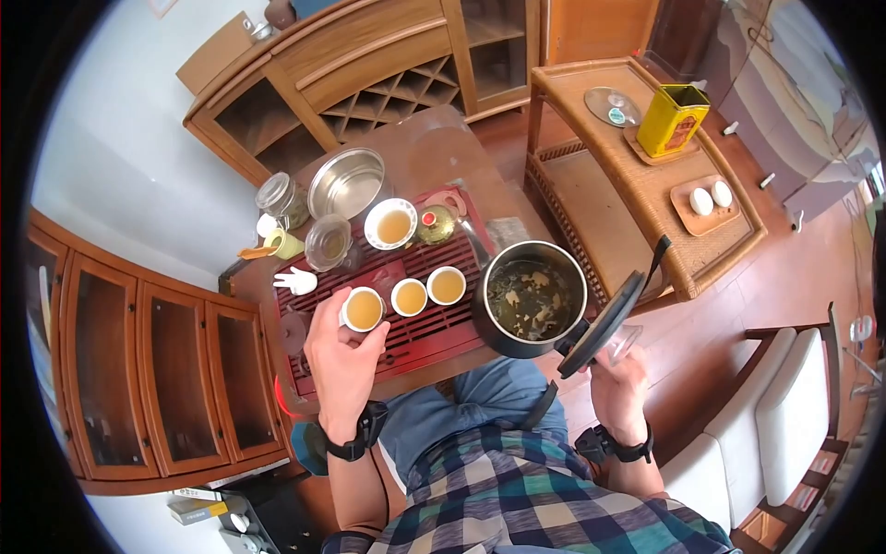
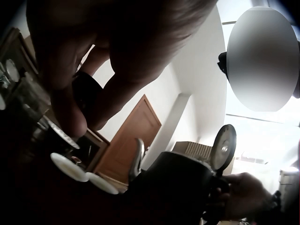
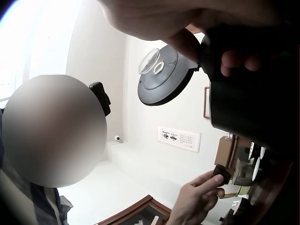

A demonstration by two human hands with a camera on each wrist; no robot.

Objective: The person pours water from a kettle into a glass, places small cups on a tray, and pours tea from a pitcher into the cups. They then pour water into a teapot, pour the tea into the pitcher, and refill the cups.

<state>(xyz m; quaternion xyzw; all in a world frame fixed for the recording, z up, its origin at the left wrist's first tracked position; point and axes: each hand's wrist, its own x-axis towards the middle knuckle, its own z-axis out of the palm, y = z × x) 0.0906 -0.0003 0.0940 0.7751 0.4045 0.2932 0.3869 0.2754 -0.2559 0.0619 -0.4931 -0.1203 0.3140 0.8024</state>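
Note:
My left hand (image 1: 341, 355) pinches a small cup (image 1: 364, 310) of amber tea between thumb and fingers, over the left side of a red slatted tea tray (image 1: 406, 358). Dark on the outside in the right wrist view, that cup (image 3: 221, 174) looks white inside. Two more filled cups (image 1: 409, 297) stand just right of it on the tray. With my right hand (image 1: 620, 392) I grip the handle of a black kettle (image 1: 482, 319), fingers curled round it in the right wrist view. Its lid (image 1: 604, 323) is hinged up; loose leaves float in liquid inside.
Behind the cups are a white bowl (image 1: 371, 226) of tea, a small glass teapot (image 1: 436, 227), a glass vessel (image 1: 329, 242) and a steel basin (image 1: 346, 180). A white hand-shaped figurine (image 1: 296, 282) sits at left. The rattan cart (image 1: 591, 208) on the right bears a yellow tin (image 1: 672, 125).

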